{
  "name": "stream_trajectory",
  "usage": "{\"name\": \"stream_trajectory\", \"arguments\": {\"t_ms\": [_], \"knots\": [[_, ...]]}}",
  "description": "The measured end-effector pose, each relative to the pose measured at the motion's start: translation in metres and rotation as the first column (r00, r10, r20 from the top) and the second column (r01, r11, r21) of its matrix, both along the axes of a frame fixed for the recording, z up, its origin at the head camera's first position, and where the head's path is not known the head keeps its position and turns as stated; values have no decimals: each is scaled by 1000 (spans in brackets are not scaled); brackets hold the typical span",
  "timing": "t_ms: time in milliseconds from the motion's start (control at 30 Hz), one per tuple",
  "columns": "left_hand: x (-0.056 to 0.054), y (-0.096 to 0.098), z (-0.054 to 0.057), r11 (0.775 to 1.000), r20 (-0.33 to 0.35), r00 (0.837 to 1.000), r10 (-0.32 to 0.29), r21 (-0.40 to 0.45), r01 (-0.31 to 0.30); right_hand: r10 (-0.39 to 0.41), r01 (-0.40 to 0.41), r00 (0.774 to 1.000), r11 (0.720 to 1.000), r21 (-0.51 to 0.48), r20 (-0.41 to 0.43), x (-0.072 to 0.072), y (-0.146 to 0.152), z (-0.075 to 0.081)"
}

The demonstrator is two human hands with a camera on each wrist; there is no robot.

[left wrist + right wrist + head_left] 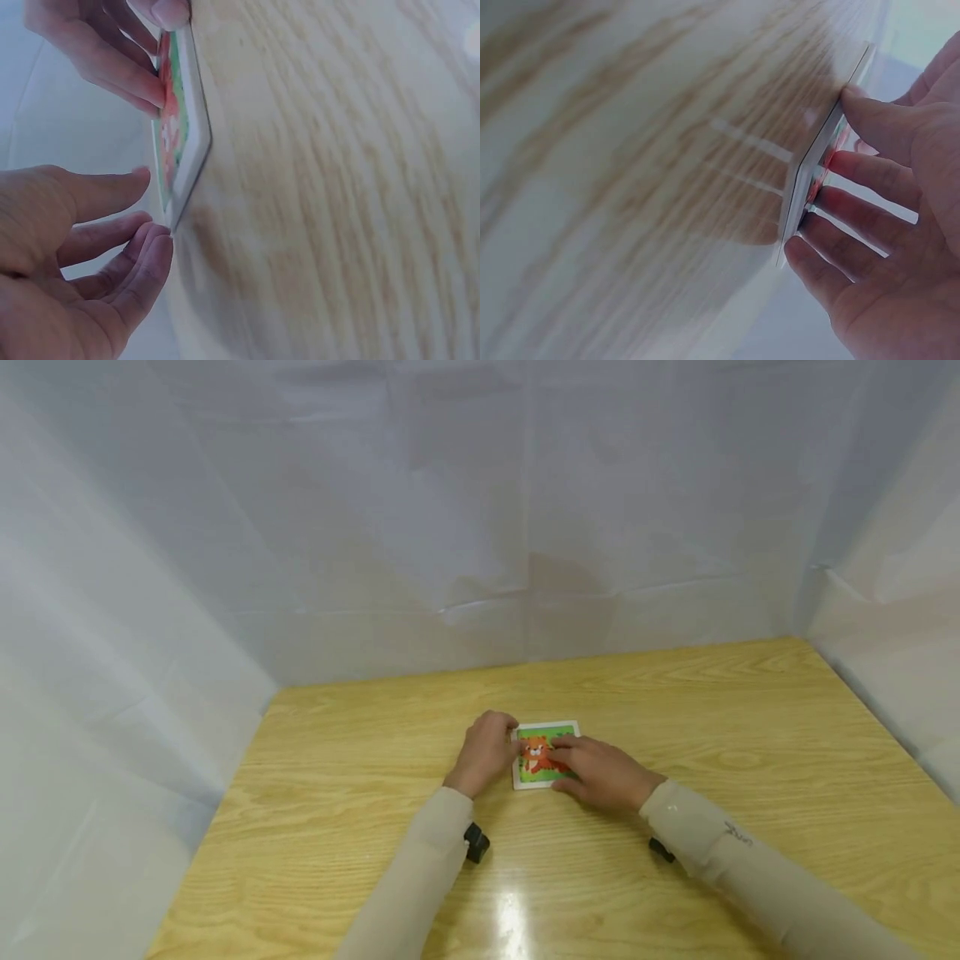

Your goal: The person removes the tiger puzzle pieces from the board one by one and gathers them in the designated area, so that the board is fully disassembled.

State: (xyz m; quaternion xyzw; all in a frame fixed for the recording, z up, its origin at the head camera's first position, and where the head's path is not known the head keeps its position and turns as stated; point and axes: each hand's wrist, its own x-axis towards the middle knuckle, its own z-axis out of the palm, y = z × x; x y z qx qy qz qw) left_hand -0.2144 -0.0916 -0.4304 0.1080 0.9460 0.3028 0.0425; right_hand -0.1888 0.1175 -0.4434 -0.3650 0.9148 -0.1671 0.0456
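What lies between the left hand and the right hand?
A square animal picture on the table, partly covered by the right hand; the head view shows it.

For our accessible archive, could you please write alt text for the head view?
A person's right hand rests on a square picture board showing an orange cartoon animal on green, with the left hand at its left edge. The board lies on a wooden table, with pale sheeting behind.

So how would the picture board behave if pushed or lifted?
The board is probably stiff: it looks straight-edged, not bowed. It seems unlikely to roll or tip, being thin and square-cornered. It may slide easily, as the table looks glossy.
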Motion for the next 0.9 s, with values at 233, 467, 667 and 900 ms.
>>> {"name": "stream_trajectory", "arguments": {"t_ms": [233, 467, 667, 900], "knots": [[-6, 0, -6, 998, 5, 999, 34, 51, -34, -5, 5, 1000, 1000, -7, 20, 0, 0, 0], [-11, 2, -11, 997, -16, 998, 52, 64, -51, -7, 7, 1000, 1000, -14, 30, 0, 0, 1], [-12, 4, -13, 989, 17, 994, 110, 93, -111, -12, 12, 999, 1000, -6, 32, -1, 0, -1], [-12, 4, -14, 981, 32, 987, 156, 115, -158, -17, 18, 1000, 1000, -10, 26, -1, 1, -2]]}}
